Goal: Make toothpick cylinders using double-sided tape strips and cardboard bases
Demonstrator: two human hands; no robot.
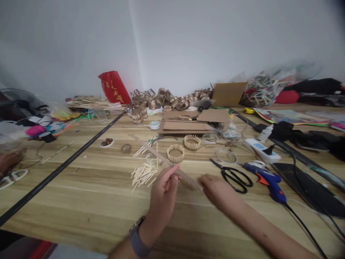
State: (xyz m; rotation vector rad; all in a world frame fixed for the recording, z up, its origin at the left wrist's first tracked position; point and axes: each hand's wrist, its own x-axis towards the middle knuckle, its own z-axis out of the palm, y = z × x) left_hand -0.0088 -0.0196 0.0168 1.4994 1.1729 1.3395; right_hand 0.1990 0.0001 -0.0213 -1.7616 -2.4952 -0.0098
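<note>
My left hand (165, 190), a watch on its wrist, is closed around a long thin brown strip (186, 176), pinching it between thumb and fingers. The strip slants from the upper left down toward my right hand (215, 189). That hand is slightly blurred, its fingers curled closed at the strip's lower end. Just beyond the strip stand two rings of short upright sticks, a nearer ring (175, 154) and a farther ring (192, 142). Loose pale sticks (144, 174) lie in a pile left of my left hand. A coiled brown strip (126, 148) rests farther left.
Black-handled scissors (235, 178) and a blue glue gun (269, 180) lie right of my right hand, near a power strip (261, 151). Cardboard (185, 125) and many small stick baskets (175, 100) are at the back. Another person's hand (10, 162) shows at far left.
</note>
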